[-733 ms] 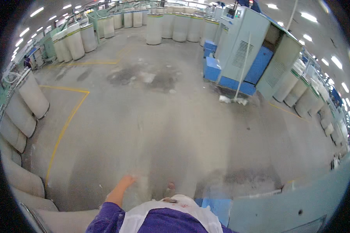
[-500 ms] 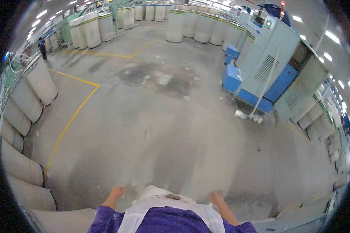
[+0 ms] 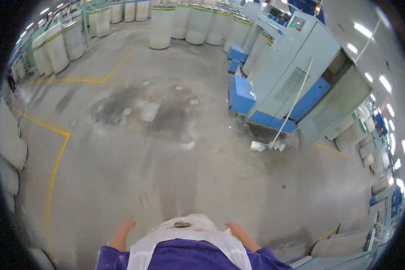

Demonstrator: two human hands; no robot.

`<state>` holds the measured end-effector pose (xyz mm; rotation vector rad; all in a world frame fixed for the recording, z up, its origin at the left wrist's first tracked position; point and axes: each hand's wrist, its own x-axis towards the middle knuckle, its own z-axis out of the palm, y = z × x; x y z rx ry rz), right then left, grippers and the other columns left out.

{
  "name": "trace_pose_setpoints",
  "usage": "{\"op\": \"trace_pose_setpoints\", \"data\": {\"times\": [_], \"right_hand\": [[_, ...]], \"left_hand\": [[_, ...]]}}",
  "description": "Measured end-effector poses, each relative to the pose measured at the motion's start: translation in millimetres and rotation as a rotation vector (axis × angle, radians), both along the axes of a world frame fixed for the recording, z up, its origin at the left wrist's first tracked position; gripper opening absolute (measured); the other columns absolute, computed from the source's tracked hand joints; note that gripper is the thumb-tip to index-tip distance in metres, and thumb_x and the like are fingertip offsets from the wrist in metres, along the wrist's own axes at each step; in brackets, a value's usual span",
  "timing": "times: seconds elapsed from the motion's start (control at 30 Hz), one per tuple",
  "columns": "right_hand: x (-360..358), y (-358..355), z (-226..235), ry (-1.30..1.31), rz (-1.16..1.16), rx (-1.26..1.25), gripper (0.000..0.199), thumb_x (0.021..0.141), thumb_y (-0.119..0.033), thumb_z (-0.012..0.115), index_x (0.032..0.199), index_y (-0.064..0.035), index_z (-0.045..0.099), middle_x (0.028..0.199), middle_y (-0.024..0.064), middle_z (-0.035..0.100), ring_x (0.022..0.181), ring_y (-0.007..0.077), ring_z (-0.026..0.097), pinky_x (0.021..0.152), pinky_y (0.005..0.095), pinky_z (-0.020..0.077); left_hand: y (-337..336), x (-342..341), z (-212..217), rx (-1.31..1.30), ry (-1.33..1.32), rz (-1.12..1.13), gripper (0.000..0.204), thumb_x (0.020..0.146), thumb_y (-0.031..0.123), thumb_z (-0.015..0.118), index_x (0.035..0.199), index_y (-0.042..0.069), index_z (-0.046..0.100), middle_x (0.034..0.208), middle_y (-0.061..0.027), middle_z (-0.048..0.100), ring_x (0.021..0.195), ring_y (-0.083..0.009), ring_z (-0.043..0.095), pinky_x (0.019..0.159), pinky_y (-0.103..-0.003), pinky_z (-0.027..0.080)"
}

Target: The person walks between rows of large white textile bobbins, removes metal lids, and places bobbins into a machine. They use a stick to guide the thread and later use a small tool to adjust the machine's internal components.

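My left hand (image 3: pixel 128 224) hangs beside the white apron (image 3: pixel 195 220), away from everything else. My right hand (image 3: pixel 234 228) is at the apron's right edge; whether it touches the cloth I cannot tell. Both hands are small and blurred, so the set of the fingers is unclear, and I make out nothing held in either. A small dark item (image 3: pixel 182 224) shows at the front of the apron, too small to name. Purple sleeves cover my upper arms.
A tall grey-green machine cabinet (image 3: pixel 289 72) with an open door (image 3: pixel 330 105) stands ahead right. A mop (image 3: pixel 297 101) leans on it, its head on the floor. Blue boxes (image 3: pixel 242 95) sit beside it. Tall white cans (image 3: pixel 162 29) line the back and sides. Yellow lines (image 3: pixel 54 173) mark the floor.
The view has moved forward and turned right: the cabinet and mop are nearer and further left. My hands have swung slightly, the right one closer to the apron.
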<state>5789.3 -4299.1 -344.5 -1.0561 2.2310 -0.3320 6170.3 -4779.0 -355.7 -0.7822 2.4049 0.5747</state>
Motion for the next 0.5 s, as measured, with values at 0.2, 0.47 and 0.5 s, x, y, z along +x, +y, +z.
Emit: {"op": "trace_pose_setpoints", "data": {"times": [0.2,0.47,0.5], "right_hand": [[-57.9,2.7,-22.6,-0.197,-0.515,0.478,0.028,0.085,-0.026,0.048,0.097,-0.0094,0.066,0.096,0.0126,0.064,0.094,0.0287,0.059,0.084,0.0377,0.0463],[-341.9,-252.3,-30.3,-0.18,0.018,0.487,0.03,0.087,-0.025,0.047,0.108,-0.0079,0.061,0.104,0.0146,0.061,0.104,0.031,0.055,0.087,0.0426,0.0432],[-390.6,-304.2,-17.4,-0.103,-0.163,0.28,0.033,0.089,-0.026,0.045,0.114,-0.0076,0.058,0.115,0.0168,0.058,0.108,0.032,0.054,0.091,0.0421,0.0418]], "left_hand": [[-181.2,-303.6,65.5,0.022,0.071,0.209,0.045,0.091,0.031,0.043,0.129,0.005,0.045,0.129,-0.0163,0.049,0.115,-0.0349,0.048,0.098,-0.045,0.036],[-275.5,-492.7,40.9,0.215,0.388,0.406,0.064,0.08,0.031,0.061,0.134,0.004,0.038,0.13,-0.0244,0.045,0.119,-0.037,0.045,0.101,-0.042,0.035],[-289.4,-501.1,34.3,0.285,0.307,0.476,0.065,0.079,0.03,0.062,0.134,0.005,0.038,0.13,-0.0243,0.045,0.117,-0.0368,0.047,0.099,-0.042,0.037]]}}
